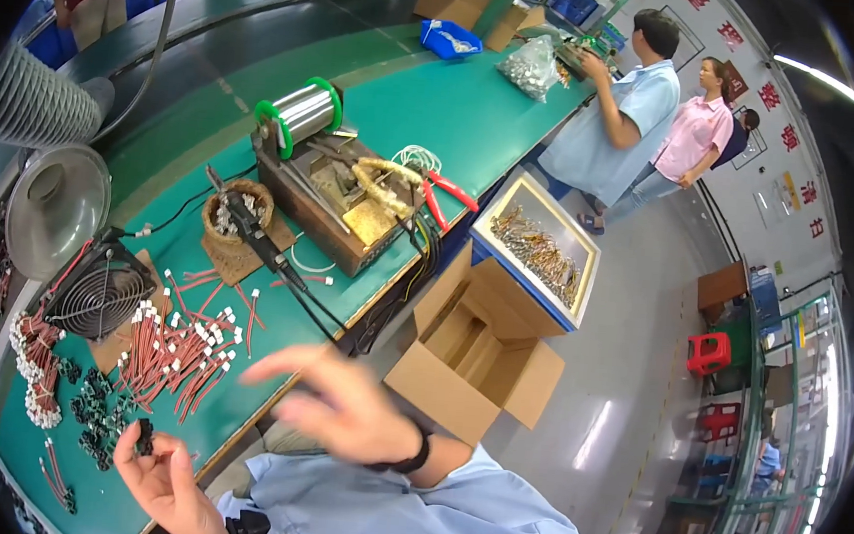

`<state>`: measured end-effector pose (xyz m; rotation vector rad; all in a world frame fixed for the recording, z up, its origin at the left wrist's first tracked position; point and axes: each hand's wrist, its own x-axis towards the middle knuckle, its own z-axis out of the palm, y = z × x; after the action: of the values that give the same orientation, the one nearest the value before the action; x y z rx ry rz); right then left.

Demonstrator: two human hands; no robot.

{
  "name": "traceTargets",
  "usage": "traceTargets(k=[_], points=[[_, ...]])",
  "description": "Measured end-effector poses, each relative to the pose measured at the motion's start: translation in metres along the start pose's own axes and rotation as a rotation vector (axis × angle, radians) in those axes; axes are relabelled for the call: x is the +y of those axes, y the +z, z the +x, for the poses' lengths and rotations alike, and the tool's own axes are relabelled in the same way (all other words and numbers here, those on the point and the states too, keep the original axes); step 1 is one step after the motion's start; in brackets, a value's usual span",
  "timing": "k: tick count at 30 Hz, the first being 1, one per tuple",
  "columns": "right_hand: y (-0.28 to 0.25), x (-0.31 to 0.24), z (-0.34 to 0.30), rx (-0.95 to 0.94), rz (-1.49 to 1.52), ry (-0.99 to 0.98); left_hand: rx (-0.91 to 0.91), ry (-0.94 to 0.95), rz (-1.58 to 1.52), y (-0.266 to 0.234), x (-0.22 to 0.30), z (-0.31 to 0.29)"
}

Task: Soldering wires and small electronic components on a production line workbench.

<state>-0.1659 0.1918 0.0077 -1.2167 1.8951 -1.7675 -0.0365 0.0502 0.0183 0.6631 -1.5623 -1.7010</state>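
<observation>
Near the bench's front left edge, my left hand (169, 488) is closed, pinching a small black part (144, 438) between thumb and forefinger. My right hand (350, 412) hangs over the front edge, smeared by motion. Its fingers stretch apart and I see nothing in them. A pile of short red-brown wires with white connectors (178, 348) lies beyond my hands. Beside the left hand is a heap of small dark parts (98, 412). A wire with a dark part on its end (59, 479) lies to its left.
A solder spool (303, 117) tops a stand with red-handled pliers (443, 196). A soldering iron (249, 228) crosses a round pot. A fan (104, 297) and an exhaust hood (59, 200) stand left. An open carton (476, 346) sits right; people stand beyond (619, 122).
</observation>
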Motion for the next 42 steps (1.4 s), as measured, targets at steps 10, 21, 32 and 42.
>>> traceTargets(k=[10,21,32,42], points=[[0.081,-0.003,0.004,-0.344,0.785,0.274,0.002,0.129,-0.014,-0.015,-0.024,-0.010],[0.091,-0.010,0.007,-0.194,0.619,0.344,-0.219,0.332,0.297,-0.047,-0.025,-0.001],[0.083,-0.010,0.006,-0.130,0.520,0.336,0.004,-0.015,-0.033,-0.042,-0.016,-0.010],[0.081,0.000,0.010,-0.098,0.340,0.239,-0.185,0.040,0.094,-0.052,-0.020,-0.010]])
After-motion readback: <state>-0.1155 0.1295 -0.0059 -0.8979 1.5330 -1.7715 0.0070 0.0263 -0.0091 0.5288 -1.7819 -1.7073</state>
